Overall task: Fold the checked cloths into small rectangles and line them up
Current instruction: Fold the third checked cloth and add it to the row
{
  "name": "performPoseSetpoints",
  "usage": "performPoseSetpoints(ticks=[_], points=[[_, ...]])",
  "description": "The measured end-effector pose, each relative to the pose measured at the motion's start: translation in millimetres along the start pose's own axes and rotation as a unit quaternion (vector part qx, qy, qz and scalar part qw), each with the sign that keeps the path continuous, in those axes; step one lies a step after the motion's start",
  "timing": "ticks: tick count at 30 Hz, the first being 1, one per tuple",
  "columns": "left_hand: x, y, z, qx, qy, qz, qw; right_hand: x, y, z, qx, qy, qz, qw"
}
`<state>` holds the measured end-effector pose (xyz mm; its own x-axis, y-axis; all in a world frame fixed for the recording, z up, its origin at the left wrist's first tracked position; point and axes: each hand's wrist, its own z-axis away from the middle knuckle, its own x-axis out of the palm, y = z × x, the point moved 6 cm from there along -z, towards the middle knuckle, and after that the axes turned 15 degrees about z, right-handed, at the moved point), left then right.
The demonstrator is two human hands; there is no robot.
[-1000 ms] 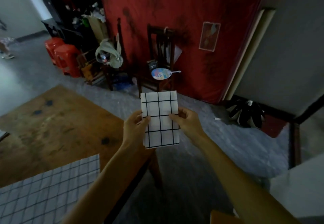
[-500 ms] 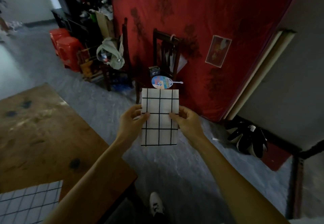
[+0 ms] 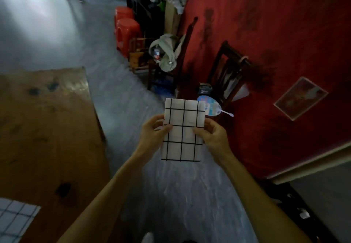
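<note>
We note a second checked cloth (image 3: 16, 218) lying at the near corner of the wooden table (image 3: 47, 128). Beyond it, off the table, left hand (image 3: 152, 131) and right hand (image 3: 212, 135) pinch the folded cloth (image 3: 183, 130) by its side edges, upright over the floor, probably to check squareness. A chair (image 3: 226, 77) stands behind.

Left grip (image 3: 153, 130), right grip (image 3: 210, 134) pinching
</note>
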<state>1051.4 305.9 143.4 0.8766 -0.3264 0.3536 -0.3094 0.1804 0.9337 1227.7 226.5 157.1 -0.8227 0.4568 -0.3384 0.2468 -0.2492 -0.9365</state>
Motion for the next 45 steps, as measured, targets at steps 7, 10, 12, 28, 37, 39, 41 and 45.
performPoseSetpoints(ticks=[7, 10, 12, 28, 37, 39, 41, 45], points=[[-23, -1, -75, 0.023, 0.123, -0.034, 0.992, 43, -6, -110, -0.044, -0.134, -0.02, 0.99], [-21, -7, -109, 0.033, 0.166, -0.054, 0.984, 52, -8, -160, -0.064, -0.18, -0.03, 0.981], [-14, -7, -132, 0.037, 0.188, -0.05, 0.98, 53, -14, -191, -0.075, -0.208, -0.038, 0.975], [-40, 20, -285, 0.089, 0.338, -0.034, 0.936, 136, -58, -389, -0.084, -0.369, -0.051, 0.924], [-149, 36, -417, 0.105, 0.365, 0.007, 0.925, 255, -98, -507, -0.066, -0.374, -0.005, 0.925], [-167, 50, -450, 0.11, 0.359, 0.013, 0.927, 279, -119, -534, -0.072, -0.376, -0.003, 0.924], [-183, 63, -478, 0.112, 0.361, 0.008, 0.926, 300, -137, -559, -0.08, -0.376, -0.002, 0.923], [-218, 75, -532, 0.108, 0.377, 0.004, 0.92, 350, -158, -611, -0.09, -0.38, 0.004, 0.921]])
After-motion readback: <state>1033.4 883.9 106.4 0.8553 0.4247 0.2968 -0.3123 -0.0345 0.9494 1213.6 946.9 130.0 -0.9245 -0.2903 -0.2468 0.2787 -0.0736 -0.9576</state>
